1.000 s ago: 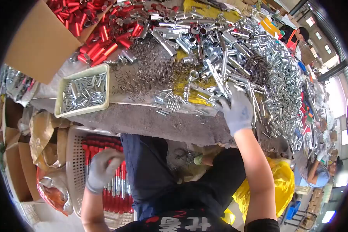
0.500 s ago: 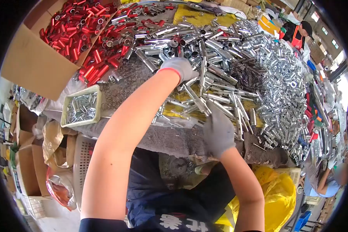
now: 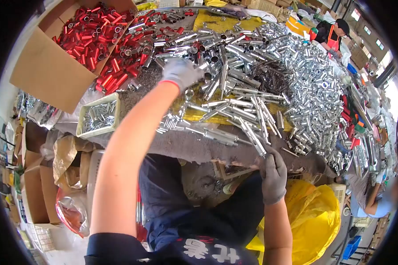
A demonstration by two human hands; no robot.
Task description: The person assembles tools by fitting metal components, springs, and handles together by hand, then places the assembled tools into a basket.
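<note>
My left hand (image 3: 182, 73), in a grey glove with a red cuff, is over the pile of silver metal tubes (image 3: 234, 73). Motion blur hides its fingers, so I cannot make out whether it holds anything. Near the front edge of the table, my gloved right hand (image 3: 274, 174) has its fingers closed round the lower end of a slim silver tube (image 3: 251, 138). This tube slants up and left over the loose tubes. Dark springs (image 3: 272, 76) lie in a heap behind it.
At the back left, a cardboard box (image 3: 51, 68) holds red tubes (image 3: 90, 37). A pale tray (image 3: 97, 131) of small silver parts stands on the left. Small metal fittings (image 3: 316, 81) are heaped right. A yellow bag (image 3: 316, 216) hangs below the edge. Two people (image 3: 334, 33) are at the right.
My left hand has moved left and slightly back across the pile. My right hand has come down and right, toward the table's front edge, with a silver tube in it.
</note>
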